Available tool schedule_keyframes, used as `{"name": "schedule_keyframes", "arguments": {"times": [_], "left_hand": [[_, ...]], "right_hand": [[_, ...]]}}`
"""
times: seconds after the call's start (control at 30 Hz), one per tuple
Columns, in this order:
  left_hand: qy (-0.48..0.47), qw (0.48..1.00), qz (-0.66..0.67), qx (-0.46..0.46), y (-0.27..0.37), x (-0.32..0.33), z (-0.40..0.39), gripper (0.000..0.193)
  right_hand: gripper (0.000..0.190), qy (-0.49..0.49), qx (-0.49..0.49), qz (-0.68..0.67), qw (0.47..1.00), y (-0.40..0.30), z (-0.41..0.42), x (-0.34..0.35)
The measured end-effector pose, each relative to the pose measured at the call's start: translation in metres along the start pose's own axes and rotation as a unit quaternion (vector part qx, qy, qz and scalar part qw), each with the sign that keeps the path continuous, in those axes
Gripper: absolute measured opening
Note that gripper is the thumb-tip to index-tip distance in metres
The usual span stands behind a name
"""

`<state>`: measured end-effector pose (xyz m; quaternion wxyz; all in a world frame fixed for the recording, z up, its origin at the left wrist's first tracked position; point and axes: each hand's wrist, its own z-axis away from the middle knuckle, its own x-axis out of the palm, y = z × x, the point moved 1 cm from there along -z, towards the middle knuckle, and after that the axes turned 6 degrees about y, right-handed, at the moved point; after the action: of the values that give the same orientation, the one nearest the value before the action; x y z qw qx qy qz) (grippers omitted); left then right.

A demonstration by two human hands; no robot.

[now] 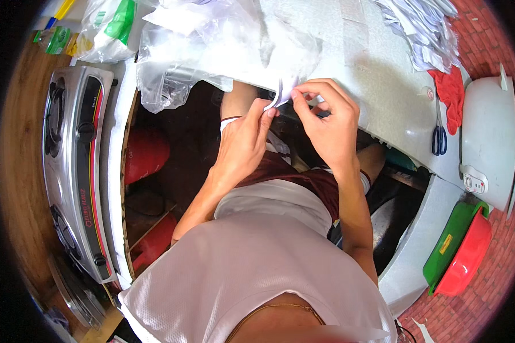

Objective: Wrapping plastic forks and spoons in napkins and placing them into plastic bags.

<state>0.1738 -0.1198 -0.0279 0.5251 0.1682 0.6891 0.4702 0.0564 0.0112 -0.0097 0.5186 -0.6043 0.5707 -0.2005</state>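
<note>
Thin white strips (279,96), perhaps paper or plastic, stand curved between my two hands above my lap. My left hand (248,133) pinches their lower end between thumb and fingers. The thumb and index fingertip of my right hand (328,113) meet at the right edge of the strips; its other fingers are curled. Clear plastic bags (197,51) lie on the white table (382,98) just beyond my hands and hang over its edge. A pile of white strips (425,34) lies at the table's far right.
Dark-handled scissors (439,139) and a red cloth (449,98) lie at the right, beside a white rice cooker (489,141). Green (452,244) and red (468,257) plastic basins stand nearer. A two-burner gas stove (73,171) is at the left, with a red gas cylinder (143,154) below.
</note>
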Motion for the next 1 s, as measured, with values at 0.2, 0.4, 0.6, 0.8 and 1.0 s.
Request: {"name": "schedule_keyframes", "arguments": {"times": [0.2, 0.4, 0.6, 0.8, 1.0], "left_hand": [[-0.150, 0.989, -0.013, 0.009, 0.001, -0.019, 0.005, 0.030], [-0.197, 0.978, 0.011, 0.071, -0.010, -0.023, -0.001, 0.024], [-0.177, 0.983, 0.024, 0.035, -0.013, -0.022, -0.007, 0.031], [-0.142, 0.985, 0.097, -0.032, -0.010, -0.020, -0.003, 0.043], [-0.125, 0.983, 0.126, -0.045, -0.010, -0.017, -0.002, 0.042]], "right_hand": [[0.005, 0.041, 0.145, -0.092, 0.984, 0.011, 0.006, -0.006], [0.006, -0.015, 0.076, -0.059, 0.995, 0.006, 0.004, -0.009], [0.008, -0.045, -0.004, 0.011, 0.999, 0.001, -0.001, -0.019], [0.009, -0.098, -0.065, 0.051, 0.992, -0.002, -0.013, -0.029], [0.011, -0.121, -0.102, 0.076, 0.984, 0.000, -0.019, -0.032]]}}
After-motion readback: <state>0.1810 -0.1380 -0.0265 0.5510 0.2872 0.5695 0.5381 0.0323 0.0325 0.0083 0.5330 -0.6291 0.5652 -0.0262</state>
